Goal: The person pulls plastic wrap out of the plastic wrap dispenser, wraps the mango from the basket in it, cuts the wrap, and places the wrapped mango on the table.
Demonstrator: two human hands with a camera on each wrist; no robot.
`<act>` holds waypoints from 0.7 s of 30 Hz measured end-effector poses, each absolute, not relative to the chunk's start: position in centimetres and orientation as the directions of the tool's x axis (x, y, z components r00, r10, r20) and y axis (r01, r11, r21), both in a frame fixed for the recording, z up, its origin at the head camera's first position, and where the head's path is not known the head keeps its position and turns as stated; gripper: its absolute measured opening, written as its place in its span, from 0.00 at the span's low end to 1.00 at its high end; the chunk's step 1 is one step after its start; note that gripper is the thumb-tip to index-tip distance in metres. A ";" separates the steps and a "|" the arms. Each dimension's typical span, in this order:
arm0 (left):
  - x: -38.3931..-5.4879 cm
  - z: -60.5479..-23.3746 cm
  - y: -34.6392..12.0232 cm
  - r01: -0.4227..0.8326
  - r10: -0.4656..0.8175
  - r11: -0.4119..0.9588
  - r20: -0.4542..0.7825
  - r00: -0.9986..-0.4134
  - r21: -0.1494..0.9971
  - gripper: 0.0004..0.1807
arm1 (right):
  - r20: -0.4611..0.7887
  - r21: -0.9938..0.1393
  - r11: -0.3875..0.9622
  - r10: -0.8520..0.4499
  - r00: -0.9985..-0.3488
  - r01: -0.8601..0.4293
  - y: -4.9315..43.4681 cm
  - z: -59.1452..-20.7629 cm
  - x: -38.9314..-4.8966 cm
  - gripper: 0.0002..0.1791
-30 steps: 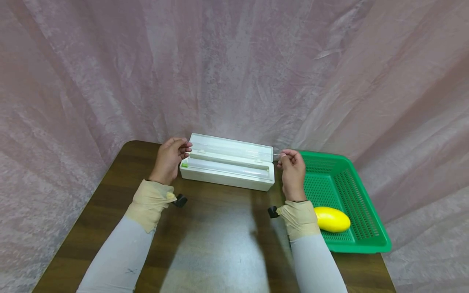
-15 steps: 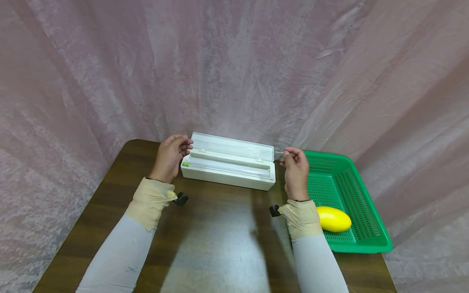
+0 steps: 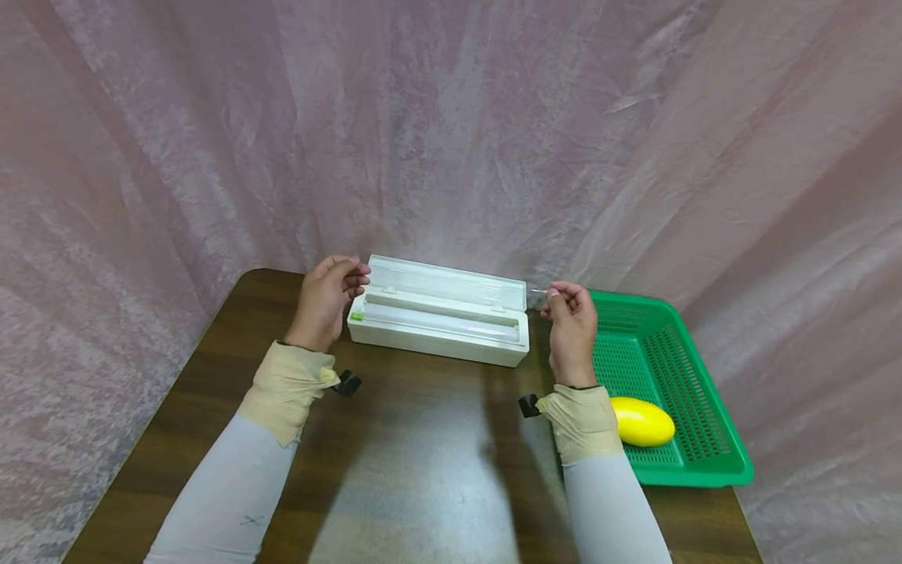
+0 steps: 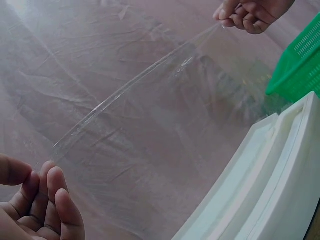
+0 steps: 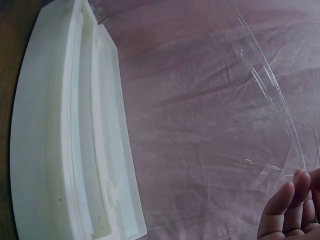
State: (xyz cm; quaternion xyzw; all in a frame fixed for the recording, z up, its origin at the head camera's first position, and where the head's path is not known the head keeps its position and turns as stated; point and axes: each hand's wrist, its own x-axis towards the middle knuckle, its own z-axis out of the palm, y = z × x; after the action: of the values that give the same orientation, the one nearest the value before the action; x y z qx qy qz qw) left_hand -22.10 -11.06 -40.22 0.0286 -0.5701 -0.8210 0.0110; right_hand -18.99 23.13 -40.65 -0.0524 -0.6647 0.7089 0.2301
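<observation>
The left hand [image 3: 326,301] pinches one corner of a clear film [image 4: 97,109] between thumb and forefinger, its other fingers loosely bent. The right hand [image 3: 572,337] pinches the opposite corner. The film stretches between them, its edge drawn into a narrow fold, above the white box [image 3: 437,347] at the far side of the table [image 3: 416,439]. The box's lid [image 3: 447,276] stands open on the far side; a roll [image 3: 437,321] lies inside. On the right, a green basket [image 3: 733,458] holds a yellow fruit [image 3: 644,423], just beside the right wrist.
</observation>
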 end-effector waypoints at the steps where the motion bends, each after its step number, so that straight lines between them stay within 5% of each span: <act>1: -22.1 -40.2 -11.1 -0.013 -0.055 -0.354 -0.035 -0.998 0.935 0.06 | 0.234 -0.965 -0.015 0.395 -0.888 -0.261 23.1 -40.6 -19.0 0.07; 21: -21.5 -38.8 -11.1 0.010 -0.057 -0.393 -0.014 -0.998 0.919 0.07 | 0.273 -0.944 -0.058 0.414 -0.869 -0.324 23.1 -39.4 -18.5 0.05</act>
State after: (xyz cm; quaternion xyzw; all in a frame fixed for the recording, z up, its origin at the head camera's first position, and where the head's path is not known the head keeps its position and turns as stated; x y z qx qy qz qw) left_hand -21.54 -11.09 -38.75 0.0213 -0.5504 -0.8344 0.0199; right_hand -18.50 23.08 -39.39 -0.0351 -0.6376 0.7265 0.2540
